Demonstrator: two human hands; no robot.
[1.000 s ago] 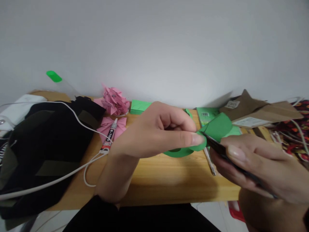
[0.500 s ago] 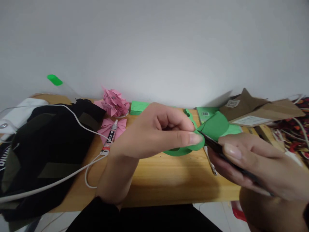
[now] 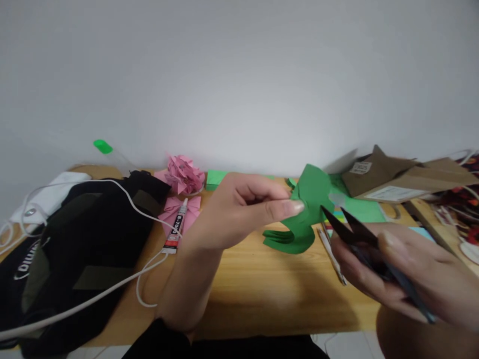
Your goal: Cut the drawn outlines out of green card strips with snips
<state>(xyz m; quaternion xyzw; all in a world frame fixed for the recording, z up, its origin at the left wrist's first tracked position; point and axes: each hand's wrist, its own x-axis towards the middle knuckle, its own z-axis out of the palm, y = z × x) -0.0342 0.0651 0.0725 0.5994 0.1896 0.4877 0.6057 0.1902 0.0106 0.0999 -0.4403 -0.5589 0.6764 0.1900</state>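
Between thumb and fingertips, my left hand (image 3: 250,212) pinches a dark green paper piece (image 3: 312,194). The paper has a curved cut outline, and a curled layered strip hangs below my thumb. My right hand (image 3: 404,269) is closed around dark scissors (image 3: 352,232), which look like small snips. Their blades are spread, with the tips close to the paper's right edge; whether they touch it I cannot tell. Part of the scissors' handle is hidden by my fingers.
On the wooden table (image 3: 262,294) are a pink paper flower (image 3: 185,174), a glue tube (image 3: 175,229) on a pink bow and a white pen (image 3: 333,257). Black cloth (image 3: 93,249) with a white cable covers the left. A brown paper bag (image 3: 396,174) is at back right.
The scissors' blades have opened and drawn back to the right, off the paper. The green paper has turned in my left hand, showing more of its face. The view has shifted slightly.
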